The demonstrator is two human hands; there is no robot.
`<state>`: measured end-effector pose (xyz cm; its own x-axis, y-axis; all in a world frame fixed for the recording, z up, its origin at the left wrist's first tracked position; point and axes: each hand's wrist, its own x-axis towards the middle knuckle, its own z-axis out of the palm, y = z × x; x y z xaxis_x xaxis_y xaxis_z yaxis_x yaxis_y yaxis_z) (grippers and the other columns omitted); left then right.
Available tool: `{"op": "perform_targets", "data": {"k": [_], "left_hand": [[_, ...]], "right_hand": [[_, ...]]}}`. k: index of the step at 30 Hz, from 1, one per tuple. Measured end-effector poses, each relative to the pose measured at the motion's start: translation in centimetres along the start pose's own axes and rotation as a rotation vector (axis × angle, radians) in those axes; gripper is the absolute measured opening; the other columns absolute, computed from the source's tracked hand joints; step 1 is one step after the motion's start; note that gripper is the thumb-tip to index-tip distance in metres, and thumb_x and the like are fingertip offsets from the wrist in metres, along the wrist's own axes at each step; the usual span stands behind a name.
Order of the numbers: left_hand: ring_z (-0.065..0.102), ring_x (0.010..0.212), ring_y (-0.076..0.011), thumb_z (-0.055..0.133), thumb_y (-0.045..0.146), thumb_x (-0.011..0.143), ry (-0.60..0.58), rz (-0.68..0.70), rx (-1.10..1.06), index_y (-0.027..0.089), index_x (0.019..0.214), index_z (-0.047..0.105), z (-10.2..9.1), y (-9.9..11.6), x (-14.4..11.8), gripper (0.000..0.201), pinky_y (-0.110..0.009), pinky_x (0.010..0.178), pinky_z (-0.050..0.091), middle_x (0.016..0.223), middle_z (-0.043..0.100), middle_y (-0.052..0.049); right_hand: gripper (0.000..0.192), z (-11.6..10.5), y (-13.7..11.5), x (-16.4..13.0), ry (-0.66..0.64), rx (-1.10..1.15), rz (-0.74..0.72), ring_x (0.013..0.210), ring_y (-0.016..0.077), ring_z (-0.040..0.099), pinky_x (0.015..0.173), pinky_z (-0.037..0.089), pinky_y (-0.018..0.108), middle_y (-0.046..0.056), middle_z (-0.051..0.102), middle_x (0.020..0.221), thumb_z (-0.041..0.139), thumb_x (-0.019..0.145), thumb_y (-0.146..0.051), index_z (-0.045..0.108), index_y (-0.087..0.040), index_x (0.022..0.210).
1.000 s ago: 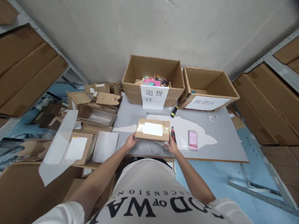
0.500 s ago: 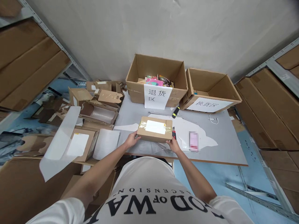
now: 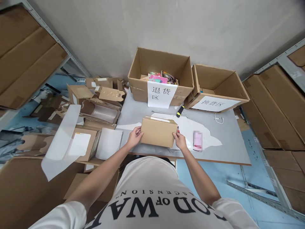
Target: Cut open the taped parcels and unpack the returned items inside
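A: Cardboard parcel [image 3: 157, 131] sat tipped up on its near edge at the front of the grey worktable [image 3: 228, 146], plain brown face toward you. Your left hand [image 3: 135, 136] gripped its left end, fingers curled round the corner; your right hand [image 3: 179, 140] clamped the right end. Both closed on the parcel.

B: Noted. Risks as I judged them?

A: First, the parcel was balanced on one edge, close to the table's front lip. If you had loosened either grip, it could have tipped toward you and dropped off.

B: And the right side?

A: A red-handled tool, probably a cutter [image 3: 178, 129], lay just behind your right hand, mostly hidden by the parcel. I could not tell whether a blade was out. Swinging the parcel right could have struck it or pushed your fingers onto it.

B: Anything else near?

A: The pink item [image 3: 197, 141] lay near your right hand; a wide sweep could have knocked it off the table.
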<state>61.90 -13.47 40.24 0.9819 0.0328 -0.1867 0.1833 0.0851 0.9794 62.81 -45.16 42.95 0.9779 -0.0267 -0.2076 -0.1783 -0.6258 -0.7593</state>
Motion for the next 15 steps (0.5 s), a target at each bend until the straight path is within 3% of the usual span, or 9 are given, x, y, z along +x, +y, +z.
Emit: {"op": "perform_targets", "data": {"k": [5, 15], "left_hand": [[0.049, 0.127, -0.0326, 0.076, 0.043, 0.063, 0.020, -0.082, -0.028, 0.012, 0.122, 0.052, 0.2, -1.3, 0.9, 0.070, -0.050, 0.105, 0.039, 0.133, 0.054, -0.021], [0.048, 0.128, -0.0338, 0.082, 0.040, 0.054, 0.094, -0.118, -0.073, 0.010, 0.123, 0.056, 0.7, -2.4, 2.5, 0.080, -0.050, 0.110, 0.032, 0.134, 0.054, -0.020]], "right_hand": [[0.054, 0.6, 0.1, 0.8, -0.012, -0.150, 0.074, 0.069, 0.0217, 0.063, 0.064, 0.042, 0.027, 0.007, 0.070, 0.071, 0.037, 0.089, -0.061, 0.072, -0.020, 0.091], [0.049, 1.8, 0.2, 3.9, -0.019, -0.208, 0.198, 0.088, 0.0254, 0.066, 0.073, 0.044, 0.030, 0.011, 0.073, 0.092, 0.041, 0.090, -0.055, 0.074, -0.020, 0.098]]}}
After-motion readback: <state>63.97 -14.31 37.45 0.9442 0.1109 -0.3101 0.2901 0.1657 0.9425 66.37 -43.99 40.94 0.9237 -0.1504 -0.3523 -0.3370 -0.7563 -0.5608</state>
